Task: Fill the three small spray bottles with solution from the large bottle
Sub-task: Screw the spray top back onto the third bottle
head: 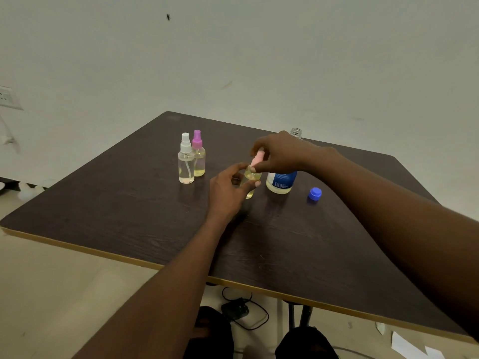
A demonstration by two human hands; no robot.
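Note:
A small spray bottle (250, 181) with yellowish liquid stands mid-table; my left hand (229, 189) holds its body between thumb and fingers. My right hand (280, 152) pinches the light pink spray top (257, 158) at that bottle's neck. To the left stand two capped small bottles side by side: one with a white top (186, 161) and one with a purple top (198, 156) holding yellowish liquid. The large bottle (281, 181) with a blue label stands uncapped behind my right hand, partly hidden. Its blue cap (315, 194) lies on the table to the right.
The dark wooden table (129, 208) has a light edge band along the near side. A wall stands close behind it. On the floor under the table lie a black adapter with cable (236, 309) and some paper scraps (404, 343).

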